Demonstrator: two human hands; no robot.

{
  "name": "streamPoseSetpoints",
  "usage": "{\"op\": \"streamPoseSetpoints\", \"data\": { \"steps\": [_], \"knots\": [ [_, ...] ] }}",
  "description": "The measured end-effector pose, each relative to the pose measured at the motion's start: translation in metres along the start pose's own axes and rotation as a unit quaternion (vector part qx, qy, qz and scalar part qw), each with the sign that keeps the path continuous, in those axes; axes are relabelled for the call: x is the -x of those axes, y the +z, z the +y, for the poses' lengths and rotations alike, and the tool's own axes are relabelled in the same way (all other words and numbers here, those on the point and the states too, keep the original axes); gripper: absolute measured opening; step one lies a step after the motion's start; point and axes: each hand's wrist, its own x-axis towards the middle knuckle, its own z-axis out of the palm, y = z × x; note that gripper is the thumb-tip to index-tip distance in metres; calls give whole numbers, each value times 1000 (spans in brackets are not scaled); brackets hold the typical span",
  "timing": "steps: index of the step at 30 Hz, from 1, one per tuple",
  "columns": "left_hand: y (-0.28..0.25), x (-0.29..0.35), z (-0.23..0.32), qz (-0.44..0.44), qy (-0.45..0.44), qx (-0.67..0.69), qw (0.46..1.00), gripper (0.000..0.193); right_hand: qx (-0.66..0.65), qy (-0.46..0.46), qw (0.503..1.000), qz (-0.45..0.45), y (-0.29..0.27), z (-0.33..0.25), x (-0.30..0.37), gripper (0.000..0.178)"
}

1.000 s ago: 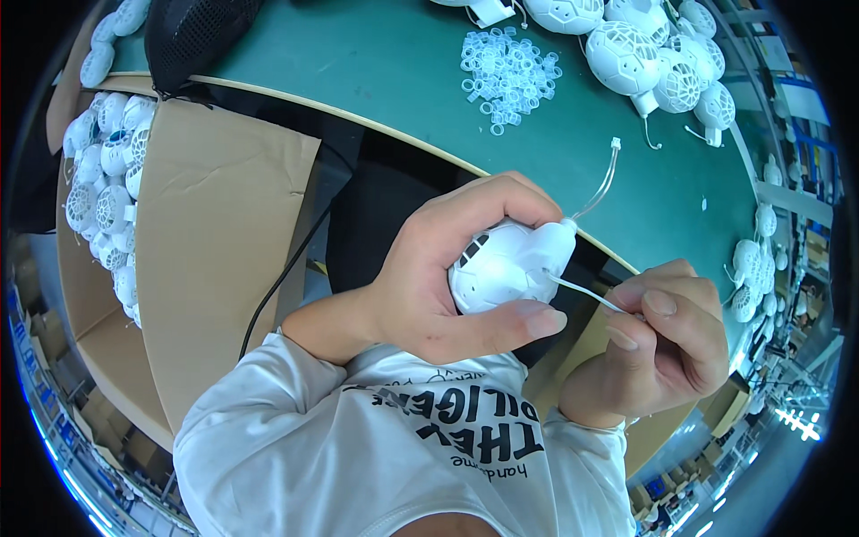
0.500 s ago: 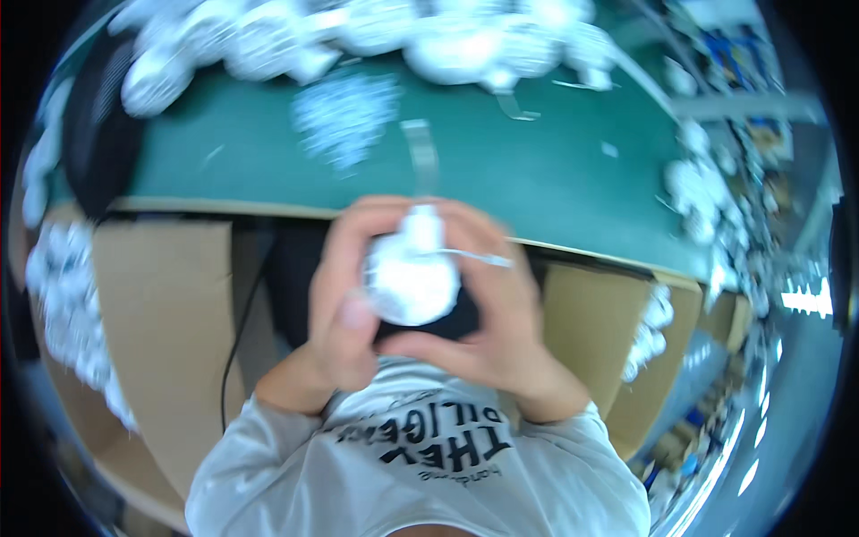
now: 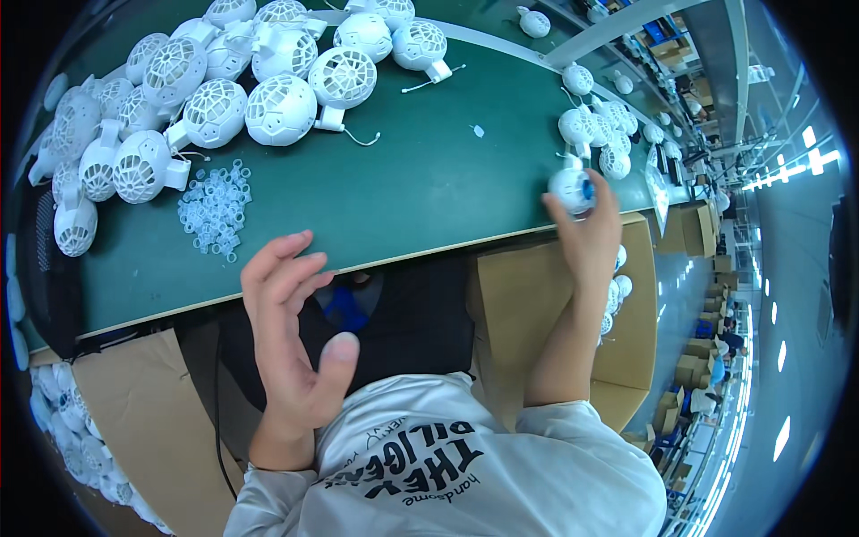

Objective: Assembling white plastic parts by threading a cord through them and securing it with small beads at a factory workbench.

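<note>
Wearer: light grey short-sleeved T-shirt (image 3: pixel 465 465), lower centre of frame, with black block lettering printed across the chest. Both forearms bare below the sleeves. Left hand (image 3: pixel 291 336) and right hand (image 3: pixel 591 233) ungloved; no rings or watch visible.

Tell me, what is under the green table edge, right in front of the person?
Under the green table edge show a dark gap, a bit of blue and brown cardboard boxes. The empty left hand covers part of that gap; deeper in, nothing can be seen.

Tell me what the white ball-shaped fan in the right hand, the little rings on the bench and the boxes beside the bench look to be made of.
Fan: likely moulded plastic, smooth white shell, slight sheen.
Rings: probably translucent soft plastic or silicone; pale and see-through.
Boxes: corrugated cardboard by the look, matte brown flaps.
</note>
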Motion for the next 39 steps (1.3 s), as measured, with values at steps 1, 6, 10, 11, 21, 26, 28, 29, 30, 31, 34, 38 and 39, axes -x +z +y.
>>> {"op": "streamPoseSetpoints", "data": {
  "steps": [1, 6, 10, 11, 21, 26, 28, 29, 30, 31, 34, 38, 39],
  "knots": [
    [-2, -1, 0, -8, 9, -13, 1000, 58, 38, 32, 999, 3, 1, 13, -7, 74],
    [-5, 0, 0, 15, 2, -15, 1000, 55, 89, 77, 988, 95, 9, 14, -20, 78],
    [-7, -1, 4, -13, -31, -7, 999, 55, 83, -12, 992, 96, 10, -16, -1, 61],
    [-9, -2, 4, -7, -29, -16, 999, 55, 64, -100, 985, 122, 13, -26, -1, 55],
    [-7, -2, 4, -25, -27, -10, 999, 45, -195, -256, 946, 38, 80, -151, -73, 62],
    [-10, -1, -1, -5, -9, 22, 1000, 43, -279, -105, 940, -166, 68, -154, -78, 65],
    [-17, 2, -3, -11, -7, 54, 998, 46, -311, -124, 936, -110, 64, -144, -63, 65],
    [-21, 3, -5, -14, -5, 83, 996, 49, -309, -130, 935, -117, 59, -143, -53, 65],
    [-21, 7, -6, -13, -5, 112, 994, 52, -332, -176, 924, -72, 50, -140, -40, 65],
    [-19, 8, -5, 1, -13, 113, 994, 52, -356, -220, 908, -29, 40, -139, -28, 66],
    [-23, -1, 6, -18, -114, 303, 946, 66, -328, -371, 866, -76, 0, -148, -5, 65],
    [-23, -7, 4, -28, -174, 332, 927, 76, -297, -566, 722, -264, -15, -163, 15, 66],
    [-25, -7, 5, -36, -188, 316, 929, 74, -290, -588, 709, -261, -15, -167, 18, 66]
  ]
}}
